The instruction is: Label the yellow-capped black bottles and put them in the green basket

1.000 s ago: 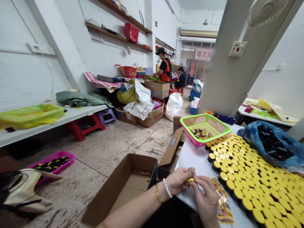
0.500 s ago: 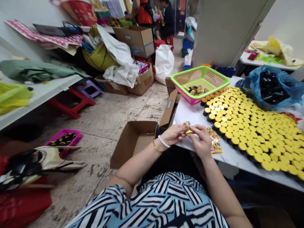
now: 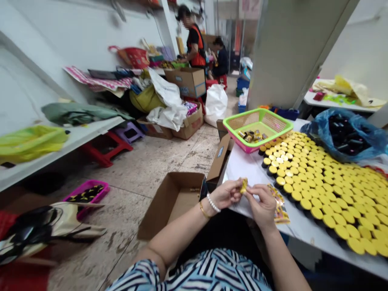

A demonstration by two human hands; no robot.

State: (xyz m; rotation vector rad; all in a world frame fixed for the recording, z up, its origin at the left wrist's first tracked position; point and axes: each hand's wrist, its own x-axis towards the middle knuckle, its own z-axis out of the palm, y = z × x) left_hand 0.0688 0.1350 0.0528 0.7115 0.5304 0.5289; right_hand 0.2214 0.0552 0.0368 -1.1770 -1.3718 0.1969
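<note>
Two hands point(image 3: 227, 195) point(image 3: 263, 205) pinch one small yellow piece point(image 3: 244, 185) between fingertips, above the near edge of the table point(image 3: 239, 163); light, opposed pressure (its surface may be thin film) should avoid creases.

Our left hand point(image 3: 232, 195) and right hand point(image 3: 261, 202) met, fingertips pinched close together. Both forearms reached forward, converging; elbows bent. Left wrist wore pearl bracelet point(image 3: 213, 203) and gold bangle point(image 3: 204, 210); right wrist bare.
</note>
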